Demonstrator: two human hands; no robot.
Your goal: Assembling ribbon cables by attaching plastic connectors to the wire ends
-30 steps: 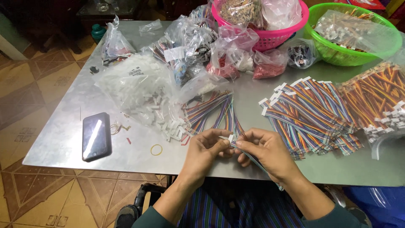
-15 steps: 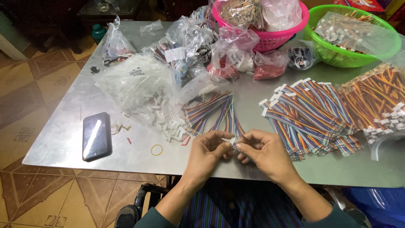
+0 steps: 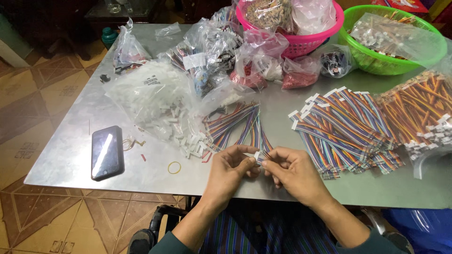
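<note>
Head view: both hands (image 3: 258, 165) pinching one small white connector (image 3: 256, 154) near table's front edge (image 3: 141, 182), rubber band (image 3: 174, 167) just beside.

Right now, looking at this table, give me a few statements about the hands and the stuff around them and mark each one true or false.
1. Both hands, left hand and right hand, pinch a small white connector between them. True.
2. The smartphone lies to the right of the hands. False: it lies to their left, screen up.
3. A yellow rubber band lies on the metal table between the phone and the hands. True.
4. The pink basket stands empty. False: it holds filled plastic bags.
5. The stack of finished rainbow ribbon cables lies right of the hands. True.
</note>
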